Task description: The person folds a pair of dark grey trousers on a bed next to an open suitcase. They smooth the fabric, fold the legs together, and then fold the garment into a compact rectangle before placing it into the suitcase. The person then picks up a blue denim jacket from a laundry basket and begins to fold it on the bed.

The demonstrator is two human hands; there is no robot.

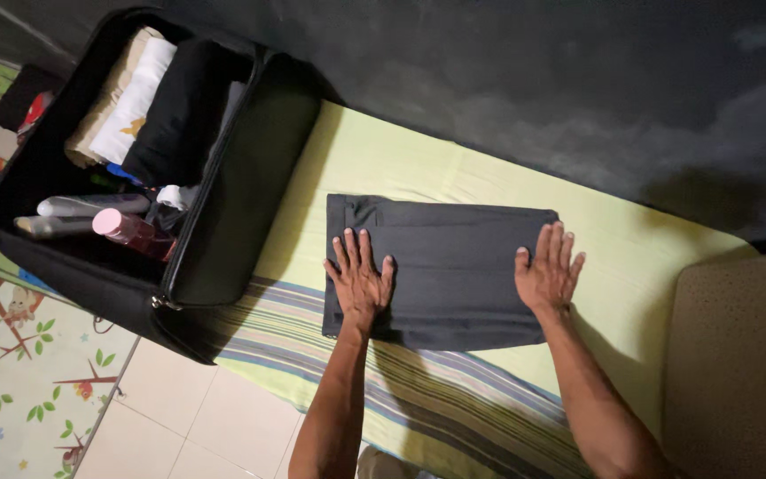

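1. My left hand [361, 277] and right hand [548, 270] lie open, palms flat on folded dark trousers [445, 266].
2. The trousers' long axis runs left to right across the yellow-green mattress [454, 168].
3. An open black suitcase [250, 177] of rolled clothes sits left, apart.

Both the left hand [361, 277] and right hand [549, 270] press flat on folded dark trousers [449, 266] beside an open suitcase [223, 222].

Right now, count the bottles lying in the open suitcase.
3. A pink bottle lies nearest the suitcase's hinge side, a grey bottle above it, and another grey bottle toward the outer edge. More may hide under the folded clothes.
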